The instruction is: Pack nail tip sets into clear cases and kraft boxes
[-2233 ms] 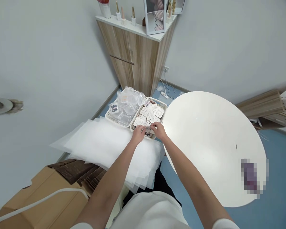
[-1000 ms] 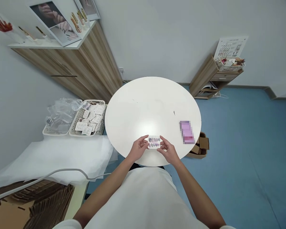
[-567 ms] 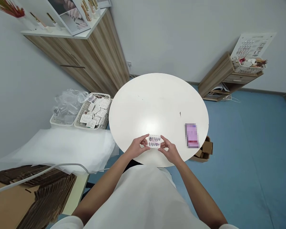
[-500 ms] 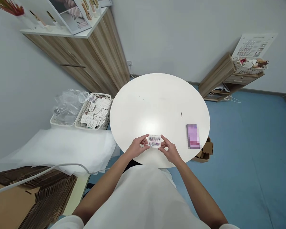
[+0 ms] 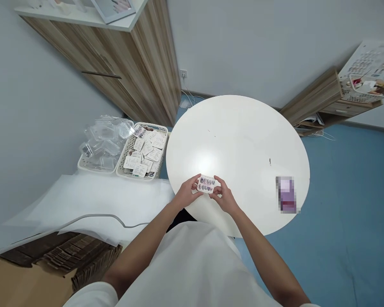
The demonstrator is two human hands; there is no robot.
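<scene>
A small white card of press-on nails [image 5: 206, 184] is held up over the near side of the round white table [image 5: 240, 132]. Two rows of purple, grey and pink patterned nails face me. My left hand [image 5: 188, 190] grips the card's left edge between thumb and fingers. At the opposite edge, my right hand [image 5: 223, 196] pinches it with thumb and forefinger. The card is slightly tilted, its right side a little nearer me. A blurred purple thing [image 5: 286, 195] lies on the table's right side, apart from both hands.
Left of the table, a white basket [image 5: 123, 170] holds many white cards beside a bin of clear plastic boxes [image 5: 105, 143]. White sheets [image 5: 115, 198], a grey cable [image 5: 99, 215] and stacked cardboard [image 5: 28, 277] lie nearer. Wooden cabinets [image 5: 147, 64] stand behind.
My view has turned left, so the table and baskets appear farther right. The card, held in both hands throughout, has tilted slightly clockwise.
</scene>
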